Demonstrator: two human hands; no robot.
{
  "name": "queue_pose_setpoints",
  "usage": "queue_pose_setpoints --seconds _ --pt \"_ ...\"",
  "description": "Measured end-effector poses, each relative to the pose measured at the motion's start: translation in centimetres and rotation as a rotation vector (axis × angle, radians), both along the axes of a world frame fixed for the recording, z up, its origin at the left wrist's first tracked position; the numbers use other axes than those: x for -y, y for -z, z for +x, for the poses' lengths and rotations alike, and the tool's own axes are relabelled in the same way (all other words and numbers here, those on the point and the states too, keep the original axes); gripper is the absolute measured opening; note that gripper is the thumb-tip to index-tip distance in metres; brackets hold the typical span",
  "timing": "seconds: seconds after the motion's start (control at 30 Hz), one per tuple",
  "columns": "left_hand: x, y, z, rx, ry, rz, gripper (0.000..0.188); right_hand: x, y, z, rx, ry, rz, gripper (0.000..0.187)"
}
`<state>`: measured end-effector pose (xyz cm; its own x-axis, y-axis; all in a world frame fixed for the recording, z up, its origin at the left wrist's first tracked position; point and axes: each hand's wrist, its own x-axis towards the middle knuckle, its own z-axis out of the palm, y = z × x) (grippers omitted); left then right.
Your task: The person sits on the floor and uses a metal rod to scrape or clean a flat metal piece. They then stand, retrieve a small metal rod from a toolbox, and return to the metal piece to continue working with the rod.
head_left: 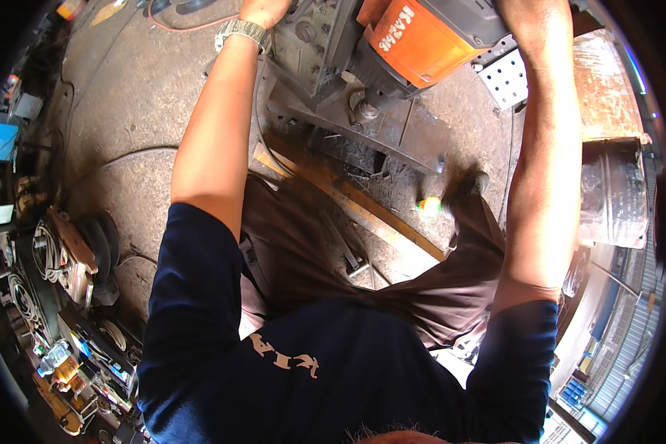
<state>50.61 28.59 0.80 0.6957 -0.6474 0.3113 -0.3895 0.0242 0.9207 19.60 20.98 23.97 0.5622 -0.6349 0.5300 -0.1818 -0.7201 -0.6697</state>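
Observation:
An orange and dark grey power drill (pixel 422 44) with a large motor body stands at the top of the view, mounted beside a worn metal stand (pixel 311 44). Below its chuck, a round tool (pixel 364 109) meets a steel workpiece (pixel 392 129). My left hand (pixel 265 10) is at the upper edge, next to the stand's left side; its fingers are mostly cut off. At the drill's right, my right hand (pixel 529 16) reaches past the dark end of the motor, and its fingers are out of sight too. What either hand grips does not show.
A yellowish metal bar (pixel 377 214) lies across the floor between my legs. Cables (pixel 144 151) run over the concrete at left. Coiled wire, tools and bottles crowd the left side (pixel 59 362). A perforated metal plate (pixel 505 78) and a rusty drum (pixel 613 189) stand at right.

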Motion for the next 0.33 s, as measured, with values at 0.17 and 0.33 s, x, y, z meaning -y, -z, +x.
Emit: queue_pose_setpoints --seconds 0.17,0.33 --pt "-0.6 -1.5 -2.5 0.023 0.103 -0.013 0.053 3.3 -1.1 0.2 0.032 -0.087 0.227 0.034" --pt "0.2 -1.0 -2.0 -0.051 0.262 -0.108 0.046 -1.0 0.1 0.5 0.008 0.064 -0.019 0.034"
